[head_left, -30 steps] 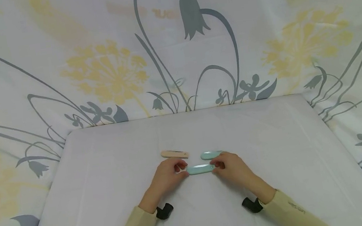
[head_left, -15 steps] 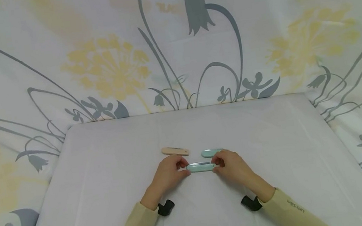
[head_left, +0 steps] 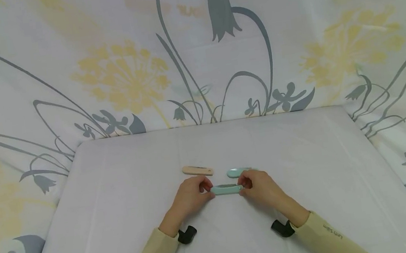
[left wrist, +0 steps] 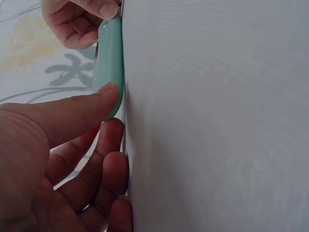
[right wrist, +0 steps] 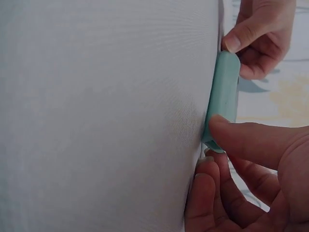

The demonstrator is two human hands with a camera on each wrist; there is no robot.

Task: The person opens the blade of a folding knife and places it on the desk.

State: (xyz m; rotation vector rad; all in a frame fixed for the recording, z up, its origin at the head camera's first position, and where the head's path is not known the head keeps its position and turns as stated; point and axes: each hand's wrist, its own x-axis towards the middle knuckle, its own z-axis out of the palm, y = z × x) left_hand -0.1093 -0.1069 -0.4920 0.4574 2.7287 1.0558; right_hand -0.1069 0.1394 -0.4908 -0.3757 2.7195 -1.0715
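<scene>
A mint-green folding knife (head_left: 226,189) lies crosswise between the hands, its metal blade edge showing along the far side of the handle. My left hand (head_left: 192,193) pinches its left end between thumb and fingers. At the other end, my right hand (head_left: 258,184) grips it the same way. Both wrist views show the green handle (left wrist: 110,58) low against the white cloth, each thumb on its side. Just beyond are a beige folding knife (head_left: 197,170), behind the left hand, and a second mint-green folding knife (head_left: 237,172), whose right end the right hand partly hides.
White cloth covers the table (head_left: 123,167). A curtain with grey and yellow flowers (head_left: 123,77) stands along the back and both sides. Black wrist devices (head_left: 187,234) sit under both cuffs.
Both hands keep their hold on the green knife. The whole scene shifts slightly in the head view, and the glint on the blade has dimmed.
</scene>
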